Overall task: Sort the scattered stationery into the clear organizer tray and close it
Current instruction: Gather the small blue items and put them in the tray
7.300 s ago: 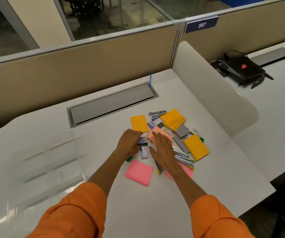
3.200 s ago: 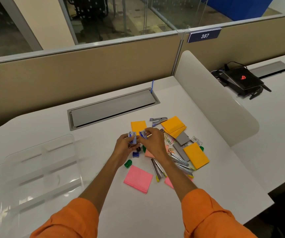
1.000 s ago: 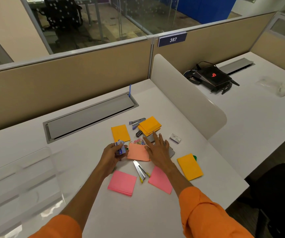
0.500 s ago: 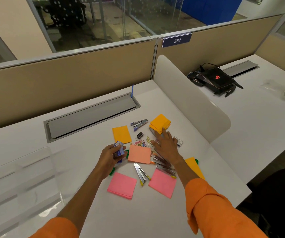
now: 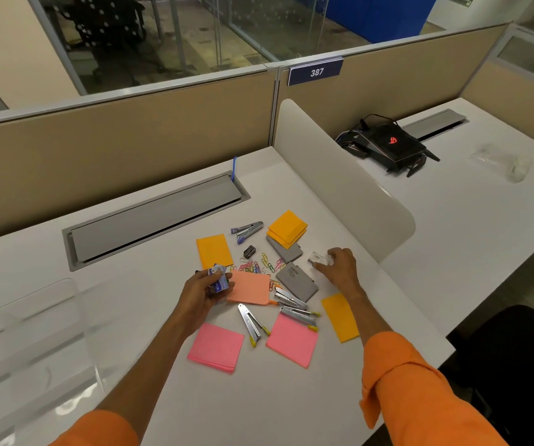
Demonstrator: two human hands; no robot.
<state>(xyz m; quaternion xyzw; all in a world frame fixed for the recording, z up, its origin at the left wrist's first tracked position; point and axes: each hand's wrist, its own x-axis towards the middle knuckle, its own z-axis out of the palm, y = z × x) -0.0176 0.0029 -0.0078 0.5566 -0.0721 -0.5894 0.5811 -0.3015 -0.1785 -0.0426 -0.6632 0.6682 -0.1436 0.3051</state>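
My left hand (image 5: 202,292) grips a bunch of small blue-and-white staple boxes (image 5: 219,279) above the desk. My right hand (image 5: 339,268) rests with its fingers around a small clear box (image 5: 319,259) on the desk. Between the hands lie a salmon note pad (image 5: 248,287), coloured paper clips (image 5: 260,264), two grey boxes (image 5: 296,281), several silver staplers (image 5: 252,324), pink note pads (image 5: 215,347) and orange note pads (image 5: 287,227). The clear organizer tray (image 5: 30,342) stands open at the left edge of the desk.
A white curved divider (image 5: 339,185) walls the desk on the right. A grey cable hatch (image 5: 153,217) lies at the back. A black device (image 5: 391,144) sits on the neighbouring desk. A blue stapler (image 5: 247,229) and a black sharpener (image 5: 249,251) lie near the orange pads.
My right hand has moved right, from the grey boxes to the small clear box. My left hand still holds the staple boxes. The view has shifted slightly.
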